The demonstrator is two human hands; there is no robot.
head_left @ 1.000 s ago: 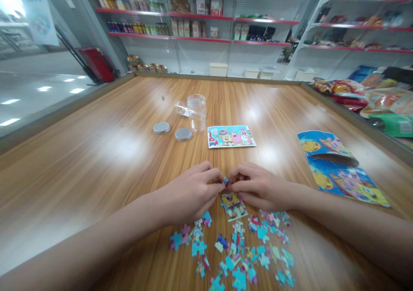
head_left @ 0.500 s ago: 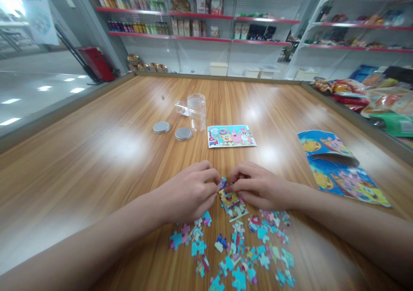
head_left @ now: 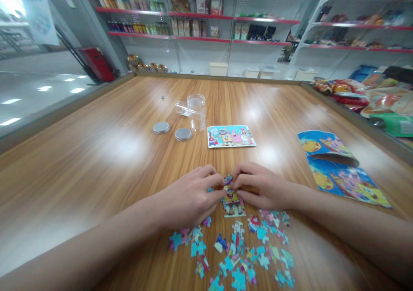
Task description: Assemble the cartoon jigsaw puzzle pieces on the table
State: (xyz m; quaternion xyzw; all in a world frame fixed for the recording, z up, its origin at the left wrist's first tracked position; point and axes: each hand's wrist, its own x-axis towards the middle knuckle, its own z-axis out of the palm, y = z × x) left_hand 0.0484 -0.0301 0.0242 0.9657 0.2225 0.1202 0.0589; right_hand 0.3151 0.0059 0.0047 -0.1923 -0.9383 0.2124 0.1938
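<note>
A small joined patch of jigsaw puzzle (head_left: 232, 205), showing a yellow cartoon figure, lies flat on the table between my hands. My left hand (head_left: 200, 196) grips its left edge with thumb and fingertips pinched together. From the other side, my right hand (head_left: 256, 187) has its curled fingers pressed on the upper right of the patch. Fingers partly hide the upper part of it. Loose jigsaw pieces (head_left: 238, 278), mostly light blue, are scattered in front of both hands. Beyond the hands lies a picture card (head_left: 231, 136) with the cartoon figures.
Two round silver lids (head_left: 183, 134) lie left of the card. Behind them stands a clear plastic jar (head_left: 196, 112) with another clear container (head_left: 181, 107) beside it. A curled blue printed sheet (head_left: 348, 173) lies at the right. Packaged goods (head_left: 358, 93) sit beyond the table's right edge.
The joined puzzle patch has turned slightly and now sits straighter. My left hand has shifted a little to the right; the right hand has hardly moved.
</note>
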